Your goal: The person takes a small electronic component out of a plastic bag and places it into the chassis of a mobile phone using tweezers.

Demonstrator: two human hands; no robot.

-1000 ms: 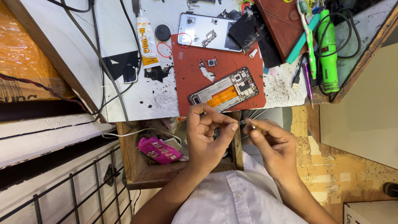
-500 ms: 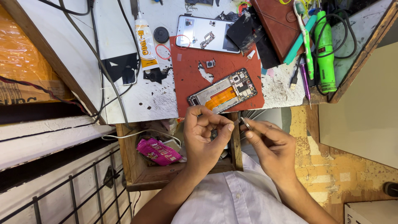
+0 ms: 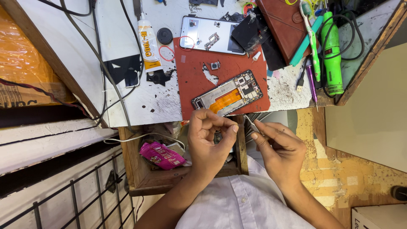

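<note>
Since the earlier frames: both hands sit slightly lower and closer together, below the desk edge; the desk items are unchanged.

Left hand (image 3: 207, 140): raised over the open wooden drawer (image 3: 140, 178), thumb and forefinger curled with tips together as if pinching something tiny; what they grip is too small to tell.

Right hand (image 3: 280, 148): fingers clamped on metal tweezers (image 3: 253, 126), tips pointing up and left toward the left hand.

Opened smartphone (image 3: 231, 94): lies face down, back removed, orange ribbon and circuit board exposed, on a red work mat (image 3: 199, 80), just above the hands.

Also on the white desk (image 3: 123, 42): phone back cover (image 3: 212, 34), glue tube (image 3: 148, 46), brown wallet (image 3: 282, 23), green tool (image 3: 333, 51), black cables (image 3: 101, 68).

Drawer contents: pink snack packet (image 3: 163, 154).
</note>
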